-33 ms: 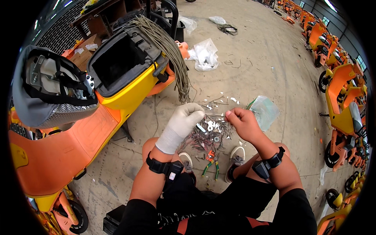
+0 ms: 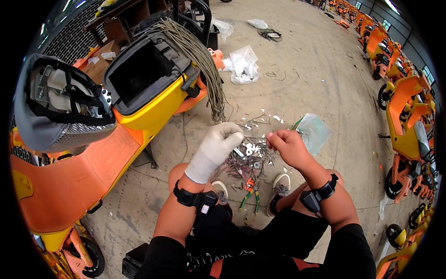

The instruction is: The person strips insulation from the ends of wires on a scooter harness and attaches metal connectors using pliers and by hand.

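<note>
A thin grey-brown wire (image 2: 255,136) stretches between my two hands above the floor. My left hand (image 2: 213,148), in a white knit glove, is closed around one end. The bare fingertips of my right hand (image 2: 289,145) pinch the other end. Below them, on the concrete, lies a heap of thin wire scraps (image 2: 236,169) strewn with white broken pieces (image 2: 250,149). A small round metal part (image 2: 256,165) rests on the heap. Nearer, between my shoes, are pliers (image 2: 249,196) with green and yellow handles and an orange-red head.
To the left stands a yellow and orange scooter (image 2: 79,169) with an opened storage compartment (image 2: 139,72). Over its edge hangs a long bundle of wires (image 2: 206,65). A clear plastic bag (image 2: 315,133) lies right of the heap. Parked scooters (image 2: 403,125) line the right side.
</note>
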`<state>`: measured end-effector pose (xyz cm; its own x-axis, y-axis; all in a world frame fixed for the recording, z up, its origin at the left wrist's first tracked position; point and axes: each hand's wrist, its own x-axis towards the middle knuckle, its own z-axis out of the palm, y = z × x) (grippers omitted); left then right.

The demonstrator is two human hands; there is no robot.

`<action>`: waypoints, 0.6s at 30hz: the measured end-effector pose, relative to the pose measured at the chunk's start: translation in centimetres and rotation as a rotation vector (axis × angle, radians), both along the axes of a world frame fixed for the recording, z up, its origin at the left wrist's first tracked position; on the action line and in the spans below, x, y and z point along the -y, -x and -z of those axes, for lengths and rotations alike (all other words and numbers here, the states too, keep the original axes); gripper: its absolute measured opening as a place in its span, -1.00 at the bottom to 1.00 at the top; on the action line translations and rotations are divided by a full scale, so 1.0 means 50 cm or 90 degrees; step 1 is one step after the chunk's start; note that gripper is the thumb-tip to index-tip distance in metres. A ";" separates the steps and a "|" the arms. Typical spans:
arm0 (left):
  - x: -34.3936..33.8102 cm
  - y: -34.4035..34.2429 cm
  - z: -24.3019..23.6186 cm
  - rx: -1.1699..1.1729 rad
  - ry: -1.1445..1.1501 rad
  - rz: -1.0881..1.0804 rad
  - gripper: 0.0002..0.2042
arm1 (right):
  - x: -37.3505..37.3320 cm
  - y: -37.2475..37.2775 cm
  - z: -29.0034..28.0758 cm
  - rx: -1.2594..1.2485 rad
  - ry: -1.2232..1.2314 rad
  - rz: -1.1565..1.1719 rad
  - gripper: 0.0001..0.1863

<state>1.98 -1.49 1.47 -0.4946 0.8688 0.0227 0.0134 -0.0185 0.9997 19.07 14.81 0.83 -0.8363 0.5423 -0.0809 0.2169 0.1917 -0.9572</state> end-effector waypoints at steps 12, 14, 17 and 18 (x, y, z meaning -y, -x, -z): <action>0.002 -0.011 -0.021 -0.220 -0.003 -0.102 -0.88 | -0.033 -0.007 -0.013 0.063 0.568 -0.061 -0.67; -0.010 0.010 0.012 -0.140 -0.031 -0.152 -0.86 | -0.041 -0.005 -0.001 0.012 0.369 -0.070 -0.55; -0.007 0.037 0.013 0.177 0.026 -0.100 -0.87 | -0.030 -0.007 0.005 -0.052 0.018 -0.008 -0.49; -0.003 0.045 0.015 0.295 0.049 -0.078 -0.88 | -0.023 -0.009 -0.004 -0.079 -0.134 -0.003 -0.47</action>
